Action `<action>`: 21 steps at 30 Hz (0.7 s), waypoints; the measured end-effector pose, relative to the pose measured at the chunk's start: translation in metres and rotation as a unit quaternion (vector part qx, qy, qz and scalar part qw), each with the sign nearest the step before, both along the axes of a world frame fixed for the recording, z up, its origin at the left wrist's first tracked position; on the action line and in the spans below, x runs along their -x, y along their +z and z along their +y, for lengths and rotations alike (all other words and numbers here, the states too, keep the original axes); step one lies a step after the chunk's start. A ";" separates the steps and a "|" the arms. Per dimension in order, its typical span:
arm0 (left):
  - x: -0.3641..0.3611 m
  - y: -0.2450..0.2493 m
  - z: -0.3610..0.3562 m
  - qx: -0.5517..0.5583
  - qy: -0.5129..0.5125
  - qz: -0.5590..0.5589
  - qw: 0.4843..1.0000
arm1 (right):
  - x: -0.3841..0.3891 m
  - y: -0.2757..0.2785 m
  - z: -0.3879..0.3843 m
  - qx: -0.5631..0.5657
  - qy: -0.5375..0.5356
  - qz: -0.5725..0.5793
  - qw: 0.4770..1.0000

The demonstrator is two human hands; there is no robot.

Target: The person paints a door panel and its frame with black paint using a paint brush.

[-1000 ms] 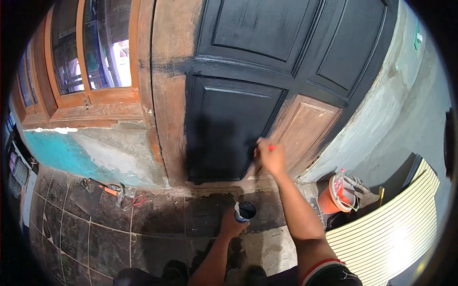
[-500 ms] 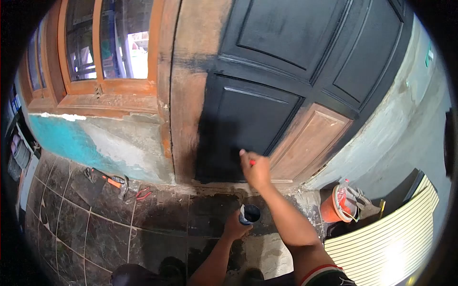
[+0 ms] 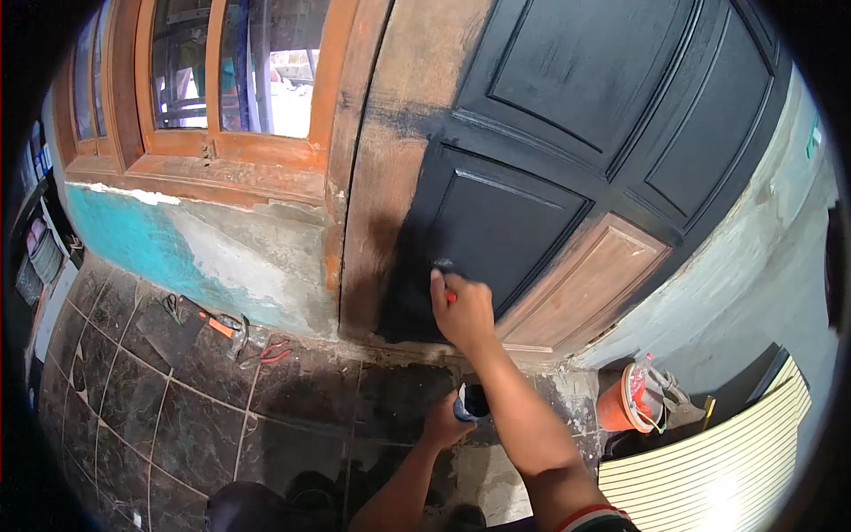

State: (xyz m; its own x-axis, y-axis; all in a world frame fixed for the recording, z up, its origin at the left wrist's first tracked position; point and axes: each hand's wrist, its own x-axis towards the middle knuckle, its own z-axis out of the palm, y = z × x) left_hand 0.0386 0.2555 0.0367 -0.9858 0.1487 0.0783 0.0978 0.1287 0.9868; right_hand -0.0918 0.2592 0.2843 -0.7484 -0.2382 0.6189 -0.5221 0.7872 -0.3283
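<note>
Count: 2 hands, 1 red-handled brush (image 3: 451,296), 1 can (image 3: 466,405), 1 door (image 3: 567,80) with 4 main panels in view (3 dark, 1 bare wood, bottom right). On the tiled floor (image 3: 208,434): 1 orange-handled hammer (image 3: 227,329) and 1 pair of red pliers (image 3: 275,353), both near the wall-side edge; 1 orange bucket (image 3: 612,408) by the right-hand wall; 1 striped sheet (image 3: 709,457) in front of it.

Right hand (image 3: 465,315): clenched round the brush, at the lower-left dark panel, between its middle and bottom edge. Red handle end shows at the fist, head beyond the fingers, toward the door. Left hand (image 3: 446,424): fingers wrapped round the can, low, below the door's bottom edge; can sits at the fingertip side, mouth up, dark inside.

Hidden: most of the handle, in the fist. Brush head hard to make out; contact with the panel, can't tell. Right forearm covers part of the can. Door top cut off by frame.
</note>
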 end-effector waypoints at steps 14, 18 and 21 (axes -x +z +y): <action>-0.019 -0.036 0.000 0.042 0.061 -0.102 0.992 | 0.011 -0.124 0.053 -0.089 0.108 -0.063 0.988; -0.037 -0.044 -0.009 0.041 0.028 -0.148 0.988 | -0.023 -0.161 0.106 -0.226 0.061 -0.351 0.907; -0.049 -0.066 -0.001 0.073 0.023 -0.154 0.985 | -0.012 -0.162 0.167 -0.183 0.058 -0.341 0.920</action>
State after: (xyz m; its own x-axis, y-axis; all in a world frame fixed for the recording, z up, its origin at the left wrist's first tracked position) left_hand 0.0874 0.2542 -0.0298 -0.9654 0.0914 -0.2444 -0.2125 0.2679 0.9397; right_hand -0.0802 0.4258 0.1223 -0.8893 -0.4405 -0.1227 -0.3807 0.8618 -0.3352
